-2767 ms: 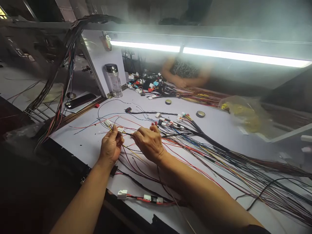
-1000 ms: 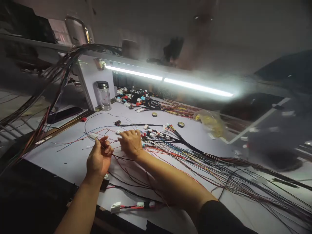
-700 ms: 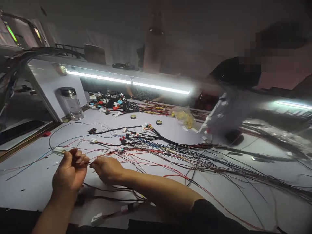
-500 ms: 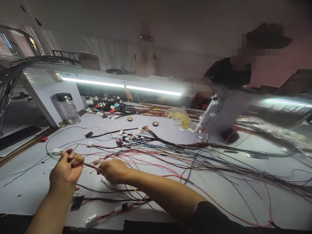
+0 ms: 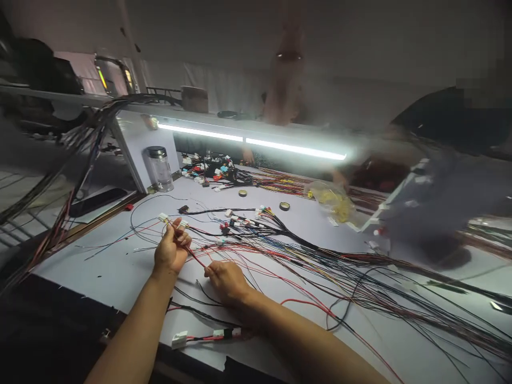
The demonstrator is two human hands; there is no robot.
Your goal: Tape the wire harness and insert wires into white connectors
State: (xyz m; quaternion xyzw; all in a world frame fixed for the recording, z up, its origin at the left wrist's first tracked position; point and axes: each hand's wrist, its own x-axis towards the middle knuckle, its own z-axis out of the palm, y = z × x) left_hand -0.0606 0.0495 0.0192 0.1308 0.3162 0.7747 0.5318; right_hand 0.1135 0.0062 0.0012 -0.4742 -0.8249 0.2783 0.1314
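My left hand [image 5: 171, 250] is closed around thin wires just behind a small white connector [image 5: 163, 217], a little above the white table [image 5: 120, 269]. My right hand [image 5: 226, 279] pinches a red wire [image 5: 196, 258] that runs taut from the left hand down to it. A wide spread of coloured wires [image 5: 320, 261] fans out to the right of both hands. Its ends carry several small connectors [image 5: 240, 220] beyond my hands.
A short lead with white plugs [image 5: 202, 336] lies by the near edge. A glass jar [image 5: 160, 168] stands at the back left, with tape rolls [image 5: 285, 206], a yellow bag [image 5: 334, 200] and a pile of connectors [image 5: 212, 170] behind. A wire bundle [image 5: 76, 160] hangs at left. A person stands at right.
My right hand has slid back toward me along the red wire, away from the left hand. The camera view has swung back to the left.
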